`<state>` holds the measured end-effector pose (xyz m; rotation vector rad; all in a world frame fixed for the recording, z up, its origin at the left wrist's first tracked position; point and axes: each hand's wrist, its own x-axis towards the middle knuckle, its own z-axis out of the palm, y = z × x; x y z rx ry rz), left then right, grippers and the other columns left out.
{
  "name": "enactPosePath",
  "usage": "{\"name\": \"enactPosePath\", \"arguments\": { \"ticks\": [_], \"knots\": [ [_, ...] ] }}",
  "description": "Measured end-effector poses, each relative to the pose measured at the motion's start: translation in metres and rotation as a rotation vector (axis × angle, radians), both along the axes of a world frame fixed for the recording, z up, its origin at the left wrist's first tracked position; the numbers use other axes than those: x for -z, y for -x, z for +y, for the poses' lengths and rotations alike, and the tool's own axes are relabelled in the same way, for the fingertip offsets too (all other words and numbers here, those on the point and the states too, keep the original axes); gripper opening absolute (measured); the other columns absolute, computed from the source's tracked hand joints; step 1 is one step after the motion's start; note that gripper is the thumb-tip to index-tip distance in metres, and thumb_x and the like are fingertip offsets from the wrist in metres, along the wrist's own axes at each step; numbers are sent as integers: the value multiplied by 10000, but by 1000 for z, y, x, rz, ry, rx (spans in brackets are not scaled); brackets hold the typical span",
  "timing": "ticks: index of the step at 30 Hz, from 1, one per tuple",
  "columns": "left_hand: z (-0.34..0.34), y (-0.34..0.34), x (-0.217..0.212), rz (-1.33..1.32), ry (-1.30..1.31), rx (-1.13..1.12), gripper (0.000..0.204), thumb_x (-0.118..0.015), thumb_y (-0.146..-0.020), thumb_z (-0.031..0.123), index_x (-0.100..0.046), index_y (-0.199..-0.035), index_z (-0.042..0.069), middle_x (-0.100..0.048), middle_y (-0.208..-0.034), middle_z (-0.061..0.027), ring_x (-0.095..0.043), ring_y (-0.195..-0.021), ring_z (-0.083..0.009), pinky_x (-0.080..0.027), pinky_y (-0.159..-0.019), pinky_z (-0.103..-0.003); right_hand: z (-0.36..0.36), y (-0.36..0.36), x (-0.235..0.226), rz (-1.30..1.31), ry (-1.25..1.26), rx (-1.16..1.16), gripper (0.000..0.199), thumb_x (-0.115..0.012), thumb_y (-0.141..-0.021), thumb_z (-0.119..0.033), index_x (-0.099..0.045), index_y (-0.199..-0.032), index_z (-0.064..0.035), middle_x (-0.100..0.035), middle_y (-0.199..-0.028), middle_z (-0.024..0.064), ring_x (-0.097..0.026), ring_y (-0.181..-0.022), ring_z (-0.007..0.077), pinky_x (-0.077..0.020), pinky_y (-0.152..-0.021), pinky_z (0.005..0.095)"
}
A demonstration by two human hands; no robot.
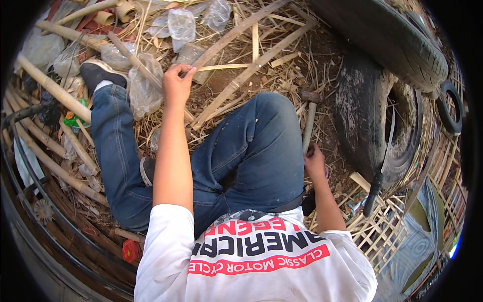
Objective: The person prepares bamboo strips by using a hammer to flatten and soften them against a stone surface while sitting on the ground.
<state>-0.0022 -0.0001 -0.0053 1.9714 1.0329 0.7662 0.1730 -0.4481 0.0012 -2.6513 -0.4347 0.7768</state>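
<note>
My left hand (178, 83) is closed in a pinch at the left end of a thin bamboo strip (224, 67). The strip runs rightward to a longer bamboo pole (256, 68) lying aslant on the ground. Beside my bent knee, my right hand (315, 161) is closed at the lower end of a hammer's wooden handle; the hammer (310, 121) lies on the soil with its head away from me. My leg hides part of the ground between my hands.
Old tyres (352, 110) stand at the right, with a black-handled knife (375, 191) leaning near them. A woven bamboo lattice (382, 236) lies nearer. Plastic bags (146, 88), straw and bamboo poles (53, 88) litter the left. A black metal frame (45, 196) curves along the left edge.
</note>
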Motion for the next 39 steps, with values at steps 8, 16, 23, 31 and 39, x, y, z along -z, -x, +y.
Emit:
{"name": "enactPosePath", "arguments": {
  "ticks": [8, 16, 23, 31, 39],
  "knots": [
    [-5, -2, -11, 105, 103, -81, 171, -780, -783, 174, -717, -839, 25, -689, -856, -99, -663, -771, -301, -506, -687, -389, 11, -13, -7, 255, -323, 312, 421, -657, -816, -66, -543, -1200, 65, -686, -845, 178, -661, -651, 190, -515, -539, 306],
    [-9, 0, -12, 124, 34, -108, 183, -778, -800, 171, -698, -822, 8, -701, -882, -73, -674, -760, -255, -507, -671, -350, 28, 1, -49, 136, -361, 255, 410, -641, -941, -158, -490, -1277, 23, -532, -631, 12, -484, -443, 83, -373, -364, 258],
    [-10, -1, -17, 149, 56, -131, 200, -781, -795, 199, -697, -804, 18, -704, -884, -62, -683, -792, -267, -517, -689, -365, 88, -6, -105, -100, -563, -69, 445, -644, -919, -37, -469, -1327, -7, -629, -774, 45, -546, -590, 65, -463, -533, 228],
    [-11, -1, -20, 136, 98, -141, 163, -785, -765, 232, -712, -775, 87, -675, -869, -55, -646, -868, -287, -519, -726, -419, 209, -18, -125, -90, -474, -713, 506, -723, -866, -105, -522, -1327, -53, -668, -1103, 252, -671, -1004, 406, -545, -810, 410],
    [-12, 2, -24, 192, 120, -155, 163, -758, -760, 164, -698, -864, 53, -685, -945, -64, -649, -933, -288, -514, -768, -406, 263, -37, -111, -95, -454, -1010, 504, -715, -870, -114, -531, -1338, -72, -675, -1029, 250, -665, -940, 426, -541, -758, 439]
  ]
}}
